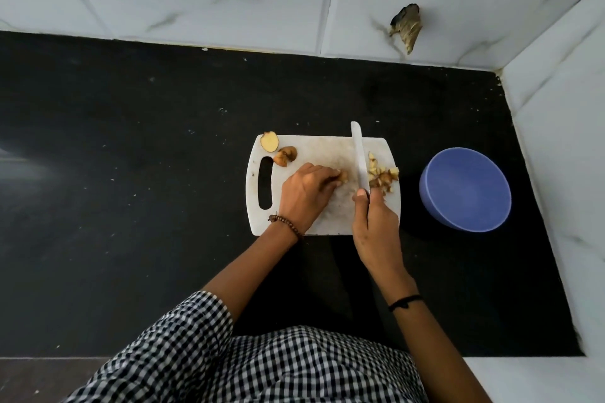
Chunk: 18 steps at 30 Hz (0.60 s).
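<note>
Head view: chopping a small root piece on a board, blade close to the fingertips.

Could nick the left hand (307,196), its curled fingers pinning the small tan-skinned, pale-fleshed root piece (342,176) just beside the white-bladed kitchen knife (359,157); with so little to hold, could also slip or roll under pressure. Grips the knife handle in the right hand (376,226), one fingertip up by the blade's heel. Could nudge the heap of diced pale cubes (383,177), at the right edge of the white plastic cutting board (327,147), off onto the black worktop (131,141), short of the round blue bowl (465,190). Root piece near the board's middle, mostly hidden under fingers, only brown skin and yellowish flesh showing.
</note>
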{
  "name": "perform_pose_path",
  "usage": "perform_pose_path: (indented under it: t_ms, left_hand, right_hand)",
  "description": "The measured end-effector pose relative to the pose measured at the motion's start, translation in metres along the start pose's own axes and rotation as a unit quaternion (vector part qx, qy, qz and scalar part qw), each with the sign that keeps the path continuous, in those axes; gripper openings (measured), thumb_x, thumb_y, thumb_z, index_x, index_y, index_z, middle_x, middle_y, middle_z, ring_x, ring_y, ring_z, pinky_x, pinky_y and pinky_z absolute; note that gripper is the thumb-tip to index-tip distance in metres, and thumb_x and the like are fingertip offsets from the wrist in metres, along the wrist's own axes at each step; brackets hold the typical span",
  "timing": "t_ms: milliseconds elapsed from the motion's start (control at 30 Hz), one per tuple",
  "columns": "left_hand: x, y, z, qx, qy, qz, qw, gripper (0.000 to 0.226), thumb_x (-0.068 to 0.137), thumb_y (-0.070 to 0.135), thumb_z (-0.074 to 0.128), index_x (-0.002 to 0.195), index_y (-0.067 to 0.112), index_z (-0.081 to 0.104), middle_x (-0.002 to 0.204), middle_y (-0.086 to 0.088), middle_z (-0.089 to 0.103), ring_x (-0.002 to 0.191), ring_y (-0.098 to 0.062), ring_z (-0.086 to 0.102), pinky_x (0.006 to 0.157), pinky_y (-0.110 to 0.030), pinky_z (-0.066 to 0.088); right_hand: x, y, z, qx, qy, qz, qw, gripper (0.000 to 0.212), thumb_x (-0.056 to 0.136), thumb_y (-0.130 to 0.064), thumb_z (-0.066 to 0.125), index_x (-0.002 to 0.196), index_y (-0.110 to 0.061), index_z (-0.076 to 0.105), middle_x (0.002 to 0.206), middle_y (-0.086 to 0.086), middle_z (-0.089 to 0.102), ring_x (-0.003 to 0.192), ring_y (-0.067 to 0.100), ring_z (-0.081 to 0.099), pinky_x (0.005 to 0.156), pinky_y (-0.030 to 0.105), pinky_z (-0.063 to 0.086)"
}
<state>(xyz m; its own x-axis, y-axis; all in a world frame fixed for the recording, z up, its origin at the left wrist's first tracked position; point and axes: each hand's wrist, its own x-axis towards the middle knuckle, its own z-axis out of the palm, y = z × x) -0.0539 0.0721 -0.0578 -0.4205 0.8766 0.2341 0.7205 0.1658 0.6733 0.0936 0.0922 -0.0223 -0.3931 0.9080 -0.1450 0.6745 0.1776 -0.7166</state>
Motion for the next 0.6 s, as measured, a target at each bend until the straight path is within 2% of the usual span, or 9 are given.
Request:
perform_pose_path:
  t_ms: [100,300,433,600]
  left_hand:
    - [0.000,-0.002,0.000,-0.003,0.000,0.002,1.000,0.013,0.083,0.024,0.073,0.094,0.016,0.076,0.089,0.004,0.073,0.080,-0.014,0.063,0.062,-0.033,0.055]
    - [0.000,-0.001,0.000,0.001,-0.009,0.019,1.000,0.016,0.086,0.020,0.070,0.099,0.011,0.076,0.094,0.000,0.073,0.087,-0.015,0.063,0.066,-0.033,0.056]
    - [0.000,-0.001,0.000,0.010,-0.017,0.026,0.999,0.016,0.087,0.017,0.068,0.100,0.011,0.075,0.093,-0.002,0.072,0.088,-0.017,0.061,0.066,-0.034,0.056]
    - [0.001,-0.002,0.002,0.018,-0.023,0.024,0.999,0.015,0.087,0.016,0.067,0.099,0.011,0.075,0.092,-0.002,0.070,0.088,-0.018,0.060,0.064,-0.036,0.056]
  right_hand:
    - [-0.004,0.001,0.002,-0.067,0.005,-0.033,0.997,0.028,0.107,-0.035,0.031,0.102,-0.014,0.049,0.073,-0.004,0.052,0.060,0.010,0.053,0.051,0.027,0.042]
    - [-0.010,0.002,0.007,-0.142,-0.016,-0.033,0.989,0.023,0.108,-0.034,0.028,0.098,-0.019,0.043,0.072,-0.002,0.055,0.059,0.008,0.054,0.048,0.022,0.038]
    - [-0.010,0.001,0.011,-0.152,-0.028,-0.022,0.988,0.024,0.108,-0.034,0.028,0.099,-0.018,0.044,0.073,-0.001,0.057,0.061,0.011,0.058,0.053,0.032,0.052]
    - [-0.010,-0.001,0.013,-0.162,-0.024,-0.022,0.986,0.026,0.108,-0.034,0.028,0.101,-0.017,0.045,0.075,0.001,0.059,0.062,0.015,0.060,0.055,0.038,0.055]
